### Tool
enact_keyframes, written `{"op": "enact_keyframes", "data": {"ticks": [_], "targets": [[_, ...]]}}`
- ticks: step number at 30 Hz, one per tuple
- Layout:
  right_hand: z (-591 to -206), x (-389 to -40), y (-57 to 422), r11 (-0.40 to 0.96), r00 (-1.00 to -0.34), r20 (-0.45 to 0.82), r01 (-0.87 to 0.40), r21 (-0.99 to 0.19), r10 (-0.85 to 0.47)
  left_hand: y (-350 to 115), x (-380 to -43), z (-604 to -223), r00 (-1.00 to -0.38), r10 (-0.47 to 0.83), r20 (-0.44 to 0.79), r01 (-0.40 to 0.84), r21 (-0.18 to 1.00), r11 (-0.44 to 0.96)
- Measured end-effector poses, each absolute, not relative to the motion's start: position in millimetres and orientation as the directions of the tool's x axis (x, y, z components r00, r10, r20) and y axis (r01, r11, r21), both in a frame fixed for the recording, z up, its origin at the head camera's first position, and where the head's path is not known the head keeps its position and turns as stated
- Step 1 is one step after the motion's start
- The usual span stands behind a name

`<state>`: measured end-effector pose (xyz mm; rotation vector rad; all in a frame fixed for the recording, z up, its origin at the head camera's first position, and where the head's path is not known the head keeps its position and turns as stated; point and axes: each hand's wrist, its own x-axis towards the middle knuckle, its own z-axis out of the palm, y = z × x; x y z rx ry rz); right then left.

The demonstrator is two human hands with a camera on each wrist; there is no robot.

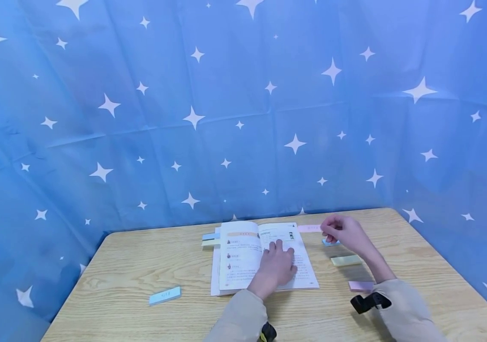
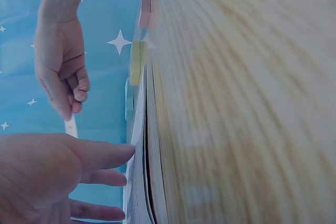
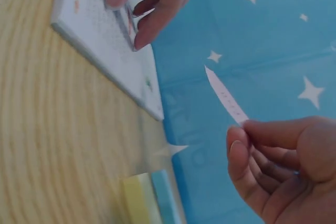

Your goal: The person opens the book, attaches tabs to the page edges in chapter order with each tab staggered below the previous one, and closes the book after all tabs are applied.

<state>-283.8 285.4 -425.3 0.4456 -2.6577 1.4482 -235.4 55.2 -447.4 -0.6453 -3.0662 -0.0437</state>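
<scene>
An open book (image 1: pixel 240 270) lies on the wooden table with printed pages showing. My left hand (image 1: pixel 277 266) rests on its right page, fingers spread and fairly straight; in the left wrist view, fingertips (image 2: pixel 125 153) press the page near the book's edge. Beyond the book's upper right corner, my right hand (image 1: pixel 348 232) pinches one end of a pink sticky note strip (image 3: pixel 226 97) between thumb and forefinger. Small writing runs along the strip, which points toward the book. Blue (image 1: pixel 211 236) and pale yellow tabs (image 1: pixel 210 242) stick out from the book's left side.
Right of the book, blue (image 1: pixel 330 242), yellow (image 1: pixel 346 260) and pink sticky note pads (image 1: pixel 360 286) lie in a column under my right arm. Another blue pad (image 1: pixel 165 295) with writing lies at the left. Behind the table (image 1: pixel 119 266) hangs a blue star-patterned curtain (image 1: pixel 243 156).
</scene>
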Motion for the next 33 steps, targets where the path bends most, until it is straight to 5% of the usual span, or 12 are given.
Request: {"op": "enact_keyframes", "data": {"ticks": [14,33], "targets": [[-445.2,-286.2,280.8,0.589,-0.973,0.049,-0.176,-0.789,-0.224,57.4,-237.3,-450.2,-0.907,0.416,-0.064,0.415,0.027,0.909],[-449.6,-287.2,280.0,0.525,-0.965,-0.090,-0.056,-0.849,-0.248,60.9,-237.4,-449.2,-0.909,0.407,-0.090,0.410,-0.025,0.912]]}}
